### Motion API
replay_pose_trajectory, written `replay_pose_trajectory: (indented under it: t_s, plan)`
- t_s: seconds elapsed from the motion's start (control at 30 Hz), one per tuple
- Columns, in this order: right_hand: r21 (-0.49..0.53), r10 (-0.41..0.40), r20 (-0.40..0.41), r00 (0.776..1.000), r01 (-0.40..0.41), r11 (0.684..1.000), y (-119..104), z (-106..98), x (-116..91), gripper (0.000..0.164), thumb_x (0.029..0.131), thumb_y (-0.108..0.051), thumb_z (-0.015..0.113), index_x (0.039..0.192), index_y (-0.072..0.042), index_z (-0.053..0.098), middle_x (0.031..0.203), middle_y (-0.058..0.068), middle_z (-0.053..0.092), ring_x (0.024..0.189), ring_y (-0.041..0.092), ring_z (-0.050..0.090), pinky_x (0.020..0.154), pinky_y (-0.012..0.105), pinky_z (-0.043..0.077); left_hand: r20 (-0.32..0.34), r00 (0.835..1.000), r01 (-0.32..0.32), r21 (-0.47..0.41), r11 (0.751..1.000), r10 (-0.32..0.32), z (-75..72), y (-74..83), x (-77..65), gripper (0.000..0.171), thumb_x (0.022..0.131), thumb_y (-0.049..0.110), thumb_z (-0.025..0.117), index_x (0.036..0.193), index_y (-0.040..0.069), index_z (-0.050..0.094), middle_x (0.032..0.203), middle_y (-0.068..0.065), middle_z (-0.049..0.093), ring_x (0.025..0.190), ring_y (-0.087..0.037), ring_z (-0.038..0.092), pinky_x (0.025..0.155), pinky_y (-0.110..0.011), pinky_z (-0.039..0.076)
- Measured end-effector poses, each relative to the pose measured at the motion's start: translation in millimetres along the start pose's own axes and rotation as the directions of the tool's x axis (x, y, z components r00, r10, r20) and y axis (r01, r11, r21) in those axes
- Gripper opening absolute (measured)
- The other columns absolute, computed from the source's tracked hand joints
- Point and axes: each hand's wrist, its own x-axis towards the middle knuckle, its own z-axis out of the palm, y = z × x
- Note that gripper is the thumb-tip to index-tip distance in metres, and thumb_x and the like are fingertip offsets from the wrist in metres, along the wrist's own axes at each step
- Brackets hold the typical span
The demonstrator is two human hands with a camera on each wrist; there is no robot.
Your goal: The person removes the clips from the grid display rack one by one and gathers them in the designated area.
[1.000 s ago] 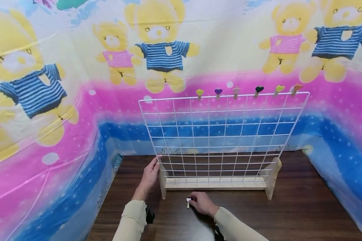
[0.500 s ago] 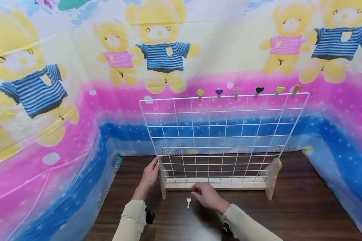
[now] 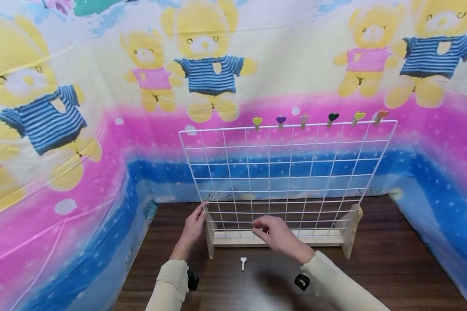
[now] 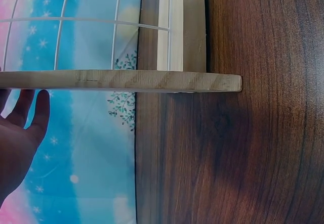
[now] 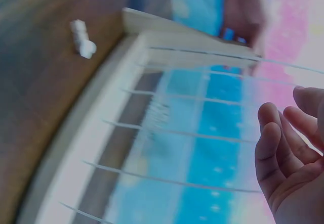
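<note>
Left hand (image 3: 193, 225): at the left wooden leg (image 3: 209, 237), fingers touching its edge, fairly straight, no clench seen in the left wrist view. White heart clip (image 3: 243, 264): flat on the table (image 3: 393, 250), in front of the bottom bar (image 3: 237, 242), apart from it. Its long axis runs front to back, heart end toward the wire rack (image 3: 269, 163), tail toward the person. Right hand (image 3: 274, 233): raised over the bar, in front of the wires, fingers loosely bent, gap at the thumb, nothing held. Clip lies below, to the left and closer to the person than this hand; neither hand touches it. In the head view the right hand looks nearer to it than the left. Six heart clips (image 3: 333, 117) sit along the top wire, centre to right; right wooden leg (image 3: 352, 233) untouched.
</note>
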Motion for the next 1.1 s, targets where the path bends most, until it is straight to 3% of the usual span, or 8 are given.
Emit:
replay_pose_trajectory:
  t_s: [0.63, 0.83, 1.1]
  plan:
    - [-0.041, -0.138, -0.153, 0.979, 0.133, 0.99, -48.5, -100.6, 43.7, 0.02, 0.088, -0.012, 0.068, 0.107, -0.009, 0.069, 0.084, -0.004, 0.062, 0.062, 0.002, 0.051, 0.053, 0.023, 0.046, -0.009, 0.999, -0.033, 0.011, 0.999, 0.034, 0.4, 0.2, 0.4, 0.033, 0.099, 0.006, 0.045, 0.131, 0.002, 0.053, 0.132, -0.023, 0.051, 0.115, -0.035, 0.047, 0.095, -0.053, 0.035]
    - [-0.06, -0.194, -0.216, 0.957, 0.185, 0.981, -70.4, -124.1, 58.2, 0.022, 0.087, -0.014, 0.069, 0.109, -0.008, 0.069, 0.085, -0.003, 0.063, 0.061, 0.005, 0.051, 0.054, 0.024, 0.046, -0.003, 1.0, -0.02, -0.008, 1.0, 0.02, 0.0, -1.3, -0.3, 0.034, 0.099, 0.004, 0.044, 0.132, 0.003, 0.052, 0.136, -0.023, 0.048, 0.122, -0.036, 0.043, 0.098, -0.054, 0.032]
    - [-0.07, -0.223, -0.312, 0.924, 0.212, 0.975, -98.3, -154.9, 74.6, 0.022, 0.086, -0.011, 0.07, 0.108, -0.006, 0.07, 0.086, 0.001, 0.065, 0.056, 0.007, 0.052, 0.052, 0.026, 0.046, -0.005, 0.999, -0.035, 0.0, 0.999, 0.035, -0.8, -0.7, 0.3, 0.034, 0.098, 0.005, 0.045, 0.131, 0.002, 0.052, 0.134, -0.023, 0.049, 0.12, -0.035, 0.045, 0.097, -0.053, 0.034]
